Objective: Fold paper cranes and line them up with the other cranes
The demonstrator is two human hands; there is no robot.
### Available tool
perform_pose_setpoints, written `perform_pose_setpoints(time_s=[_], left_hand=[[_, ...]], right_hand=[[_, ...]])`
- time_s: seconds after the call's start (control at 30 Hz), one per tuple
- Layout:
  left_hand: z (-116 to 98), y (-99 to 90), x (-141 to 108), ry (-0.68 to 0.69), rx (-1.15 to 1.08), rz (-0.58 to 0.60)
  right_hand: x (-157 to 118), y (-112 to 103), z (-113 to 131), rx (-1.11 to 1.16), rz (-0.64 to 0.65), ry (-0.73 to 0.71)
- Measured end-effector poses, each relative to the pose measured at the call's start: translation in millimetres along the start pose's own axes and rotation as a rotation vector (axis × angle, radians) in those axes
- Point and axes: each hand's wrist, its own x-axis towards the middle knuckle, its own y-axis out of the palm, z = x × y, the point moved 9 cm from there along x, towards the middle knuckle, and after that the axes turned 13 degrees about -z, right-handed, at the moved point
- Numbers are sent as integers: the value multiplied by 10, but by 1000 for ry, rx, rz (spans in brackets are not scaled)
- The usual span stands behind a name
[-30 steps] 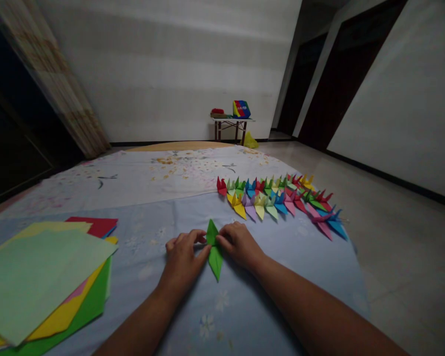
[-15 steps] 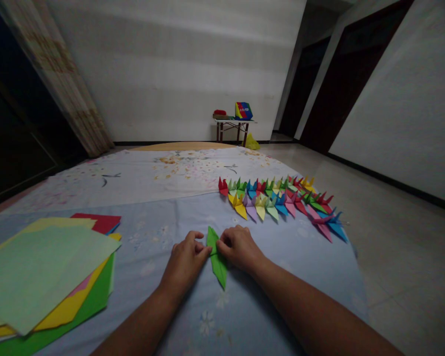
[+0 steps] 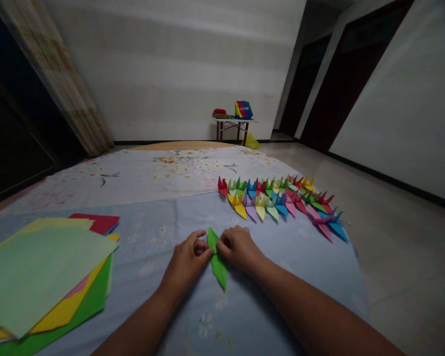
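A folded piece of green origami paper, long and diamond-shaped with pointed ends, lies on the blue floral cloth between my two hands. My left hand is at its left edge, thumb touching near the middle and fingers curled inward. From the other side, my right hand pinches the paper's right edge with the thumb and bent fingers. The underside of the paper and the tips of some fingers are hidden.
Several folded paper cranes in many colours stand in rows at the right of the table. On the left lies a stack of coloured paper sheets. A small side table stands by the far wall.
Hardly anything differs. My left thumb and fingers have shifted slightly at the paper's edge, while the green paper and my right hand stay in place.
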Motion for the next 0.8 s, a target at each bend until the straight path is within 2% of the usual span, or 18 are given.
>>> perform_pose_setpoints(time_s=[0.3,0.57,0.8], left_hand=[[32,-5,5,-47,51,-1],[51,-6,26,4,123,-36],[-44,-41,-22,88,241,-71]], right_hand=[[10,-15,44,-79,-2,-9],[22,28,23,-91,39,1],[23,24,20,-97,30,6]])
